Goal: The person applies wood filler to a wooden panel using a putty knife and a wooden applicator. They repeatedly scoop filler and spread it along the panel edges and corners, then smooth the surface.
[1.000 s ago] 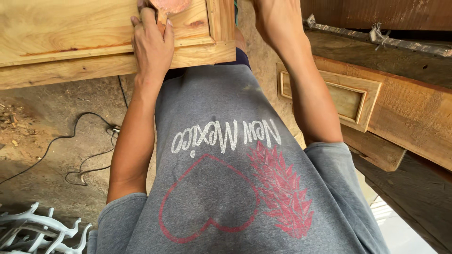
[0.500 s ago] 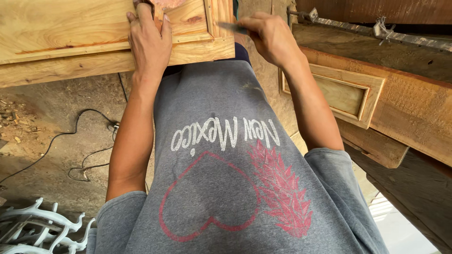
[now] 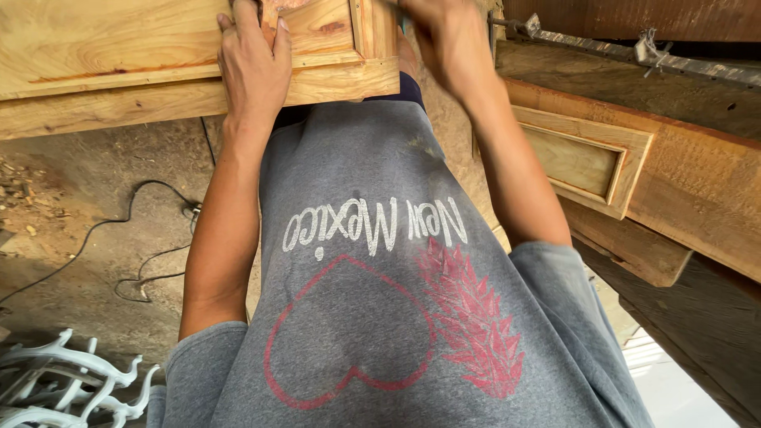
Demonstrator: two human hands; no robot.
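Note:
A pale wooden framed panel lies across the top of the view, in front of my grey printed shirt. My left hand presses flat on the panel's frame, fingers together, beside a pinkish object cut off by the top edge. My right hand is curled at the panel's right end. Only a sliver of the thin tool it grips shows by the fingers. The tool's tip is hidden.
To the right, another wooden panelled piece leans on dark beams, with a metal clamp bar above. On the dirt floor at left, a black cable loops. White ornate metalwork lies at bottom left.
My right hand came down from the top edge holding a thin tool and moved left to the panel's right end. My left hand stayed pressed on the panel.

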